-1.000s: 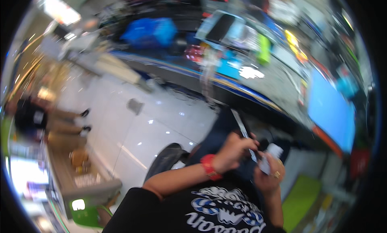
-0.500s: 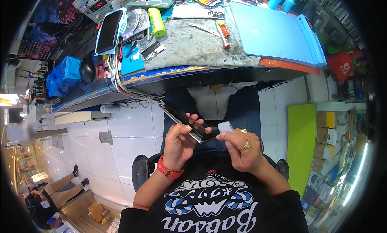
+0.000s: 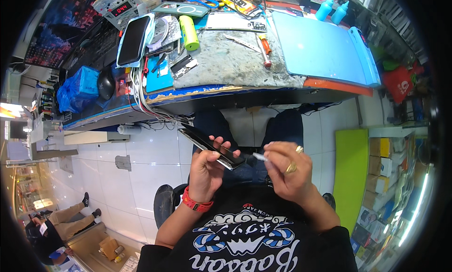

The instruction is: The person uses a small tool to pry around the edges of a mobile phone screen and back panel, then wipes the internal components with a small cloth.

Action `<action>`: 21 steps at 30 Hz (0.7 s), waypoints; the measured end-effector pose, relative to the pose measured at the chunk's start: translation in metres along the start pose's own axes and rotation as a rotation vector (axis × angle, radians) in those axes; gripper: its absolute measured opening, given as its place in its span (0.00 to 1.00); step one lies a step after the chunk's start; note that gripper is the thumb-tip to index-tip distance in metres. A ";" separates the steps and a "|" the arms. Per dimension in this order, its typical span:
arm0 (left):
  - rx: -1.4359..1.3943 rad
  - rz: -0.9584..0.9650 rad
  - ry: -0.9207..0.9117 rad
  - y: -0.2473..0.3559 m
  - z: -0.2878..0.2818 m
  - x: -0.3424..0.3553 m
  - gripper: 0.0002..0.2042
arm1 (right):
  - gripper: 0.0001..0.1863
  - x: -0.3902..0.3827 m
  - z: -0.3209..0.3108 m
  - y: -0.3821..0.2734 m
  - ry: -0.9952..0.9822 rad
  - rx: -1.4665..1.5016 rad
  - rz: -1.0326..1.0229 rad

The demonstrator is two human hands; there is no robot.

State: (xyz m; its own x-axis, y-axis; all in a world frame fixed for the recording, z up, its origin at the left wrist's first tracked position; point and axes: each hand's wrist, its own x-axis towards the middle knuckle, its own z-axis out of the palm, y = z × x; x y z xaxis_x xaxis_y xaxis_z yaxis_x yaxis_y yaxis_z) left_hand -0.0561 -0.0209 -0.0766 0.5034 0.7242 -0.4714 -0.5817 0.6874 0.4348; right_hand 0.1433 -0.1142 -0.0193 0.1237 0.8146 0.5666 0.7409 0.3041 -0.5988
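Left of frame centre, left hand (image 3: 205,175) has the dark phone (image 3: 198,139) clamped between thumb and fingers, phone tilted, its upper end toward upper left; reads as light, stiff, slick and fragile on the glossy face, so best gripped by the long edges, no flexing. Right of frame centre, right hand (image 3: 292,175) pinches a small pale piece (image 3: 259,156) between thumb and fingertips, just beside the phone's lower end; probably light and thin, best taken by its rim, stiffness can't tell.
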 end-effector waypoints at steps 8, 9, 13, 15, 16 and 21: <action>-0.083 0.102 0.037 0.016 0.008 -0.002 0.18 | 0.13 0.092 0.019 0.033 0.069 -0.454 -0.201; -0.066 0.120 0.029 0.018 0.009 -0.002 0.17 | 0.13 0.106 0.027 0.045 0.063 -0.499 -0.259; -0.052 0.176 0.004 0.023 0.012 -0.003 0.17 | 0.13 0.139 0.059 0.084 -0.040 -0.546 -0.362; -0.047 0.206 0.009 0.028 0.013 -0.008 0.17 | 0.12 0.149 0.062 0.085 -0.070 -0.525 -0.322; -0.046 0.226 0.018 0.030 0.012 -0.010 0.18 | 0.11 0.156 0.059 0.082 -0.057 -0.523 -0.292; -0.106 0.250 0.029 0.039 0.003 -0.004 0.23 | 0.07 0.191 0.051 0.111 -0.067 -0.649 -0.156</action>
State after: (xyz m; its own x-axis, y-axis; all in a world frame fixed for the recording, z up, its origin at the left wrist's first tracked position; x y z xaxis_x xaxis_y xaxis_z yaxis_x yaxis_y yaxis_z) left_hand -0.0790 0.0029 -0.0557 0.3182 0.8678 -0.3816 -0.7504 0.4766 0.4581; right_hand 0.2154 0.1001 -0.0065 -0.0431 0.8206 0.5698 0.9961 0.0796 -0.0393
